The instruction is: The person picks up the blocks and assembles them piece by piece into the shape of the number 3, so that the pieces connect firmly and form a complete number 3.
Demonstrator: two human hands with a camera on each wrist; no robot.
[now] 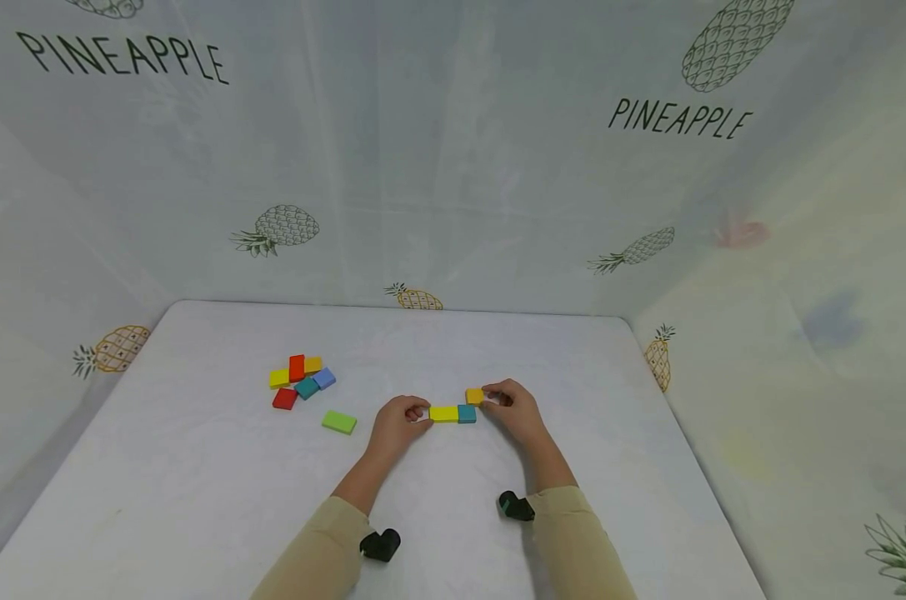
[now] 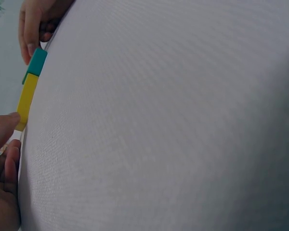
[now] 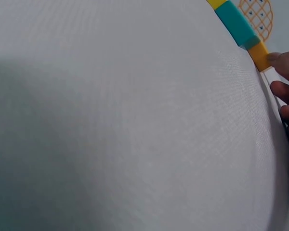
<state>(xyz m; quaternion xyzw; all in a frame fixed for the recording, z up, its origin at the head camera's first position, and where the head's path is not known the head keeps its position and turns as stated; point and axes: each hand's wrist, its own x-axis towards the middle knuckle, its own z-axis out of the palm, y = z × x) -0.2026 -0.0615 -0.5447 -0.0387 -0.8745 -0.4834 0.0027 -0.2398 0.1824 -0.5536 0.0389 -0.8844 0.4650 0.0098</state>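
Note:
A bright yellow block and a teal block lie end to end in a short row on the white table. My left hand pinches the yellow block's left end; its thumb shows on that block in the left wrist view. Between thumb and fingers, my right hand pinches an orange-yellow block just behind the teal one. In the right wrist view this orange-yellow block overlaps the end of the teal block.
Left of the hands is a loose cluster with a red block, a blue block and several others. A light green block lies nearer my left hand. Pineapple-printed cloth hangs behind the white table.

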